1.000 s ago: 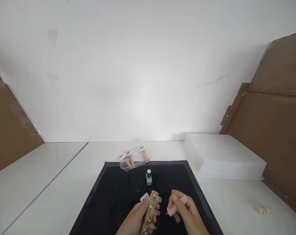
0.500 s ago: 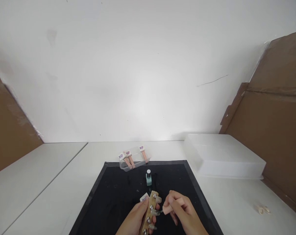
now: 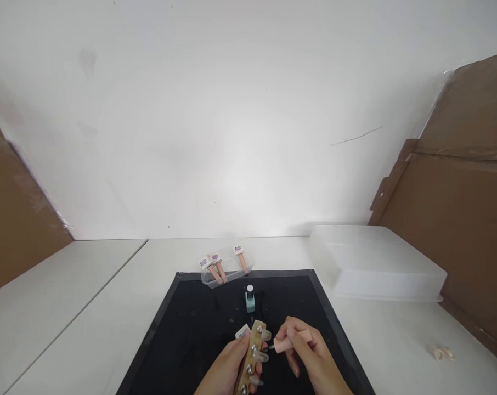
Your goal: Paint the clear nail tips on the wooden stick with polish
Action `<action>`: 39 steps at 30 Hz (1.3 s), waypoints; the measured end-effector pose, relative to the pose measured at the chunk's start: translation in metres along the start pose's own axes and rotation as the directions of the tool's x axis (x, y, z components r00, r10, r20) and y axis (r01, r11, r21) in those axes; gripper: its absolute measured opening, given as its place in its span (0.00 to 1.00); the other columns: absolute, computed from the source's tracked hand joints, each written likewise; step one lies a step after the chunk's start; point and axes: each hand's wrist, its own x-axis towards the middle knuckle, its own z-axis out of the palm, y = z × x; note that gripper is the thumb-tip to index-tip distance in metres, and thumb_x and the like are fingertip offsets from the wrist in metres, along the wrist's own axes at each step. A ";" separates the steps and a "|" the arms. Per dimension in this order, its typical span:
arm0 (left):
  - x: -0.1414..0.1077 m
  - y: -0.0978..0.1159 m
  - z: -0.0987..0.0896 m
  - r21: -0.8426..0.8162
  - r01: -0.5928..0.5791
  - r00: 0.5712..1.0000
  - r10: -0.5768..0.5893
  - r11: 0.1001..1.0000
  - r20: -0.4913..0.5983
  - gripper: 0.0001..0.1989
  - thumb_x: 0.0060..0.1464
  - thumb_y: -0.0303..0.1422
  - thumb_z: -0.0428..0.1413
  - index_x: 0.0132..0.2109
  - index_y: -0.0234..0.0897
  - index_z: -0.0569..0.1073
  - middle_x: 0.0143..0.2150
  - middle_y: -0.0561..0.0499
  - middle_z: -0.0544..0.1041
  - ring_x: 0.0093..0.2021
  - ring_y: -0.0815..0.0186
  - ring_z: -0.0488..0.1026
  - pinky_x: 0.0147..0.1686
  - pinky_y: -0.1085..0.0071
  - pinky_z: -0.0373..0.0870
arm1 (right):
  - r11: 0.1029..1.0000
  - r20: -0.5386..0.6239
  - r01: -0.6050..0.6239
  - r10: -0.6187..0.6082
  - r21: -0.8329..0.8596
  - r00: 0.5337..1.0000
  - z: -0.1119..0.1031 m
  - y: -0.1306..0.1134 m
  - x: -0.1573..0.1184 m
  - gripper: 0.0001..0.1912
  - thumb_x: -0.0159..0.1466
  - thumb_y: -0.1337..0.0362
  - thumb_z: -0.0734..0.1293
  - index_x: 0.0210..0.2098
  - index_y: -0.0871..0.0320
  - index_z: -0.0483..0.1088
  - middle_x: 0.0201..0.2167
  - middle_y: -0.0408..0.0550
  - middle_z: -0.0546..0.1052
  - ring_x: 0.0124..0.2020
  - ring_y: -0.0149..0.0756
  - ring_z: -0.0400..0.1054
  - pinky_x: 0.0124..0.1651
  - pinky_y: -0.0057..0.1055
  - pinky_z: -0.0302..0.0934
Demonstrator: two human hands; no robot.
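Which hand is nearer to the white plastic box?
Right. The right hand is left of the white plastic box, on its near side; the left hand is farther left, holding the wooden strip.

No lettering can be read. Small purple prints mark the white labels on the pink sticks in the clear tray, too tiny to make out.

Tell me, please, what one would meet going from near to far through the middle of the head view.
Wooden strip in the left hand, teal bottle, clear tray with pink sticks, white wall.
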 end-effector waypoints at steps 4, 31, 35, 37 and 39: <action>0.002 -0.001 -0.001 0.005 -0.006 1.000 0.006 1.000 0.006 0.33 0.35 0.59 0.50 0.33 0.31 0.70 0.18 0.56 0.65 0.17 0.77 0.57 0.20 0.77 0.53 | 1.000 0.035 -0.019 0.019 0.017 0.999 0.000 0.005 0.002 0.25 0.57 0.43 0.60 0.24 0.62 0.68 0.17 0.40 0.64 0.12 0.22 0.49 0.16 0.21 0.43; -0.002 0.003 0.000 -0.084 0.081 0.996 -0.078 0.993 0.039 0.28 0.38 0.55 0.52 0.31 0.32 0.70 0.17 0.56 0.65 0.15 0.77 0.58 0.18 0.78 0.53 | 0.988 -0.002 0.124 -0.124 -0.092 0.992 -0.002 -0.010 -0.007 0.23 0.60 0.49 0.60 0.20 0.60 0.69 0.19 0.42 0.63 0.16 0.26 0.52 0.19 0.24 0.46; 0.000 0.000 -0.002 -0.087 0.057 0.997 -0.053 0.995 0.057 0.28 0.39 0.55 0.51 0.31 0.32 0.70 0.17 0.56 0.64 0.15 0.77 0.57 0.18 0.78 0.53 | 0.924 0.090 0.332 -0.320 -0.191 0.943 -0.001 -0.014 -0.010 0.18 0.61 0.52 0.60 0.25 0.58 0.73 0.21 0.45 0.67 0.21 0.33 0.60 0.25 0.28 0.54; 0.001 0.000 -0.001 -0.087 0.042 0.998 -0.039 0.995 0.041 0.27 0.41 0.55 0.50 0.31 0.31 0.70 0.17 0.56 0.64 0.15 0.77 0.57 0.18 0.78 0.54 | 0.881 0.140 0.400 -0.376 -0.253 0.916 0.000 -0.015 -0.011 0.16 0.62 0.55 0.61 0.25 0.57 0.73 0.21 0.46 0.68 0.23 0.35 0.62 0.27 0.30 0.55; 0.001 0.001 0.000 -0.084 0.065 0.998 -0.063 0.994 0.032 0.27 0.42 0.54 0.50 0.32 0.31 0.70 0.17 0.56 0.64 0.15 0.77 0.57 0.18 0.78 0.54 | 0.853 0.143 0.421 -0.396 -0.309 0.907 0.000 -0.015 -0.011 0.17 0.62 0.57 0.60 0.23 0.58 0.72 0.19 0.45 0.67 0.22 0.35 0.61 0.26 0.30 0.53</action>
